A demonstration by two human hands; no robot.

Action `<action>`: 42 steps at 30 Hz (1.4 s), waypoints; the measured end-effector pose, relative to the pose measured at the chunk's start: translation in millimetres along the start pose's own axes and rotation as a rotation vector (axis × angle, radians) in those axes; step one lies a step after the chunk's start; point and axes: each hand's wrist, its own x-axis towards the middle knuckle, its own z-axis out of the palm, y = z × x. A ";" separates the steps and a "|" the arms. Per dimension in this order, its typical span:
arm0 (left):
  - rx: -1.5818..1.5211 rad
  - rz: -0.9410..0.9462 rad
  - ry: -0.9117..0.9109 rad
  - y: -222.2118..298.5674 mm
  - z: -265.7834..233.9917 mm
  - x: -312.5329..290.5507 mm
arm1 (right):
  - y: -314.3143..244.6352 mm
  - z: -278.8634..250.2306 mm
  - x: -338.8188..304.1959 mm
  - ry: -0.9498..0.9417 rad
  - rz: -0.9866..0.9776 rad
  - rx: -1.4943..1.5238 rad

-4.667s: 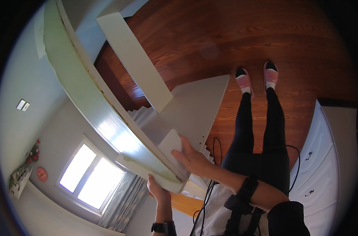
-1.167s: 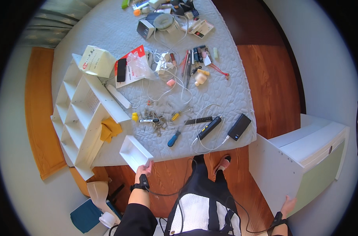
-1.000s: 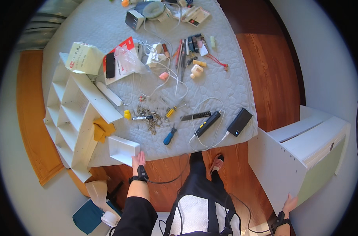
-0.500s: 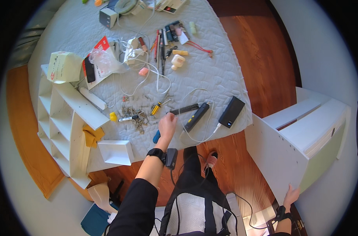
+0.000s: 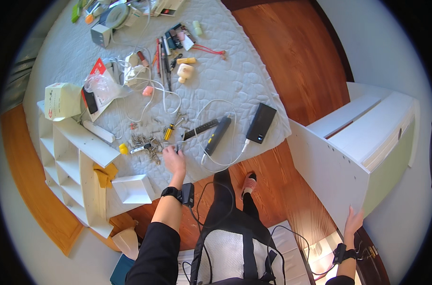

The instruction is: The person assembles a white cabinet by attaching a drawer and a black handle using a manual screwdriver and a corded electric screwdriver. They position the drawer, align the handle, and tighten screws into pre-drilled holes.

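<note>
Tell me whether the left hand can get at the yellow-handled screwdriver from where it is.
Probably yes: the left hand is just short of the yellow-handled screwdriver, which lies on the quilted cover beside loose metal fasteners, with nothing seen on top. Whether that hand holds something is unclear.

Cabinet: wht sides, pale grn front. Bedspread: lt grey-blue w/ tone-on-tone wavy quilting. Floor: reddish-brown w/ darker wood grain. Shelf unit & tray both plain wht; cloth mustard. Screws silvery, screwdriver handle yel, marker blk/wht. Power bank blk, its cable wht. Stick-shaped device: blk w/ yel accents. Box pale cream-grn w/ red print; leaflet red & wht. Cord red. Wood board orange-brown. Leggings & sleeve blk; top wht, fine texture; shoe pink, blk toe.
</note>
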 end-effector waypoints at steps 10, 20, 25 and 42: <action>0.192 0.037 -0.348 -41.3 -2.0 1.2 | 5.0 3.0 1.5 -0.125 0.066 -0.056; 0.185 -0.195 -0.451 -45.6 -19.5 -4.7 | -2.1 10.3 -4.0 0.132 0.063 -0.082; 0.250 -0.105 -0.414 -51.5 -18.1 -16.9 | 9.8 16.7 -2.8 0.010 0.036 -0.030; 0.045 0.525 -0.278 41.5 -12.8 49.0 | 6.4 -52.8 28.9 -0.590 -0.223 -0.010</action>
